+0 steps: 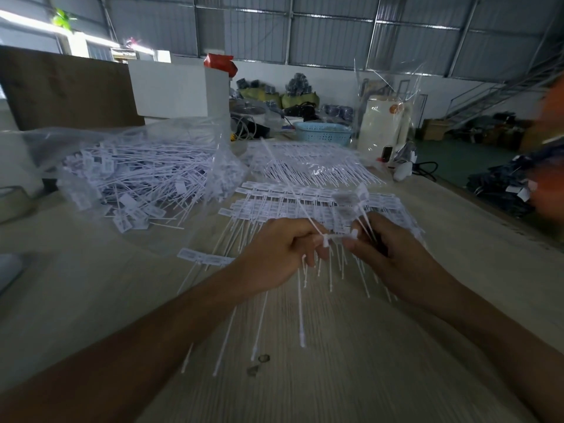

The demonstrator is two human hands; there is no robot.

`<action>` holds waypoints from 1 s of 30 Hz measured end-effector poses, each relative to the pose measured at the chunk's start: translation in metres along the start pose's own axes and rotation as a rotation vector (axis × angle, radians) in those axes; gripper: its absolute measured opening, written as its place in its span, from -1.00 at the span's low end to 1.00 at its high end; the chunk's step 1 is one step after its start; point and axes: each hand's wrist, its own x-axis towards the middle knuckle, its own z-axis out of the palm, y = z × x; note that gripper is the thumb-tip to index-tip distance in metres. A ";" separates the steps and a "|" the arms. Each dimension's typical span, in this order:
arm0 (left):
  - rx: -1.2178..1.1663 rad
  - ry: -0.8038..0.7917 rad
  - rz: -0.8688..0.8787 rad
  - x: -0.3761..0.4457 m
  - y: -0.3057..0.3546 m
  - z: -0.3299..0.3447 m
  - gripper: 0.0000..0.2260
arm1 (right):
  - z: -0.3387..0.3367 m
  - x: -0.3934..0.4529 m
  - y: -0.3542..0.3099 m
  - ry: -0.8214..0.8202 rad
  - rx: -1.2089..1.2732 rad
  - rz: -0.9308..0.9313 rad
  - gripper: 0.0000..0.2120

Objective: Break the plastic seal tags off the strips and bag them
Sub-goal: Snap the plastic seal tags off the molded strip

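Fingers of both hands, left hand (276,254) and right hand (393,257), pinch one seal tag (338,236) above open table (335,377)

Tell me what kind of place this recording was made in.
Probably a warehouse or small factory: a corrugated metal roof, a metal staircase, and a worktable piled with seal tags.

A: Any text you can read from here?
B: None. The seal tags (268,206) carry dark printed patches, too blurred to make out.
A: The ones in the bag (128,166)?
B: Same, unreadable.
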 end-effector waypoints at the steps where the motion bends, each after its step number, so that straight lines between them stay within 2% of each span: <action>1: -0.012 0.010 0.021 0.000 0.000 -0.001 -0.82 | 0.000 0.001 -0.001 0.015 0.032 0.027 -0.73; 5: -0.011 0.087 0.103 -0.001 0.000 0.002 -0.81 | -0.006 0.002 -0.003 -0.017 0.189 0.189 -0.63; 8: 0.126 0.139 0.208 -0.002 0.000 0.004 -0.79 | -0.008 0.001 -0.003 -0.055 0.229 0.180 -0.64; 12: 0.513 -0.019 0.320 -0.003 0.000 -0.001 -0.66 | -0.003 0.003 0.002 -0.086 0.203 0.200 -0.67; 14: 0.710 -0.057 0.393 -0.004 -0.001 -0.003 -0.57 | -0.003 0.002 0.006 -0.058 0.051 0.147 -0.70; 16: 0.837 -0.125 0.425 -0.008 -0.002 -0.003 -0.57 | -0.005 0.001 0.007 0.011 -0.127 0.069 -0.73; 18: 0.695 -0.130 0.337 -0.010 -0.002 -0.001 -0.62 | -0.007 0.002 0.007 0.053 -0.119 0.085 -0.74; 21: 0.319 0.059 0.120 -0.007 0.007 0.007 -0.65 | -0.002 0.005 0.002 0.007 0.097 0.232 -0.75; 24: 0.220 0.120 0.093 -0.003 0.015 0.013 -0.67 | 0.008 0.003 -0.007 -0.140 0.330 0.350 -0.59; 26: 0.205 0.105 0.103 -0.004 0.018 0.014 -0.65 | 0.010 0.001 -0.008 -0.202 0.419 0.369 -0.58; 28: 0.166 0.073 0.111 -0.005 0.020 0.013 -0.70 | 0.007 0.001 -0.006 -0.181 0.488 0.396 -0.69; 30: 0.161 0.049 0.113 -0.005 0.016 0.010 -0.75 | 0.002 0.003 -0.001 -0.112 0.558 0.437 -0.58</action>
